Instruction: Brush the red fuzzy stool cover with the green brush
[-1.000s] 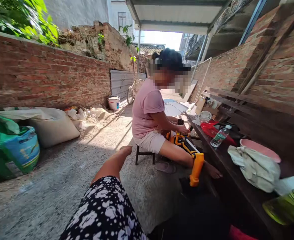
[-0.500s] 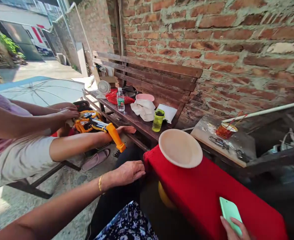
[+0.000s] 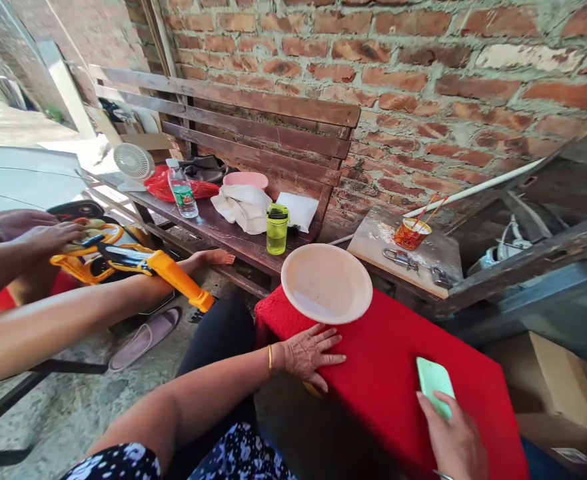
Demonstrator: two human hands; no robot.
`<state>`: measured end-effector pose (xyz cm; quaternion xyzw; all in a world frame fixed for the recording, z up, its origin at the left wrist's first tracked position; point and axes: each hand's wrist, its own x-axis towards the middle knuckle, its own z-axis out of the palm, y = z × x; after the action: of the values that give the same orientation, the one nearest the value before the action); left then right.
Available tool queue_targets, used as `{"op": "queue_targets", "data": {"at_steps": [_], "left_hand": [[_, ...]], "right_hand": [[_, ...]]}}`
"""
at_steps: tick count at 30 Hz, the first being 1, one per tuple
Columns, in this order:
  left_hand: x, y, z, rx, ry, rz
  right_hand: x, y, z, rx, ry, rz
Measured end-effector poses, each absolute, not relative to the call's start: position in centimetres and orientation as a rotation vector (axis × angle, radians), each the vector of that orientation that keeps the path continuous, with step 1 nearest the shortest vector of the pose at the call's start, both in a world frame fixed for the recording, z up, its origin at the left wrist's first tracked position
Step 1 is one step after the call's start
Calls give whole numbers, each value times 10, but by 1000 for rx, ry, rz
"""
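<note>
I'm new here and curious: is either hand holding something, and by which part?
The right hand grips a flat, mint-green, rectangular phone by its near end. The left hand lies spread on the bright red cloth, holding nothing.

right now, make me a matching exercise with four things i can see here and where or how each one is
1. phone
2. left hand
3. clear bottle
4. cup

A. upright on the bench
B. sticks poking out
C. in the right hand
D. fingers spread on red cloth

Pairs: 1-C, 2-D, 3-A, 4-B
</note>
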<state>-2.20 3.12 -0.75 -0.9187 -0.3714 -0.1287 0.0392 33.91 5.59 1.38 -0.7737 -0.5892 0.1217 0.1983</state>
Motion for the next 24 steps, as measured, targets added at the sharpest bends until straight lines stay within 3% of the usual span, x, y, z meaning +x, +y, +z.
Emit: {"op": "queue_targets", "data": {"at_steps": [4,11,19,24], "left_hand": [[-21,28,-8,-2799,-1235,-431],[-20,28,-12,-2799,-1258,-416],[-19,30,-11,-2825,-1248,-417],[-20,29,-13,-2800,-1248,-449]], "right_hand": [[380,45,21,-2341,-1497,182],[247,26,22,-1725,-1937,419],[415,13,36,-2495,-1368,197],[331,9,34,-2126,-1558,421]]}}
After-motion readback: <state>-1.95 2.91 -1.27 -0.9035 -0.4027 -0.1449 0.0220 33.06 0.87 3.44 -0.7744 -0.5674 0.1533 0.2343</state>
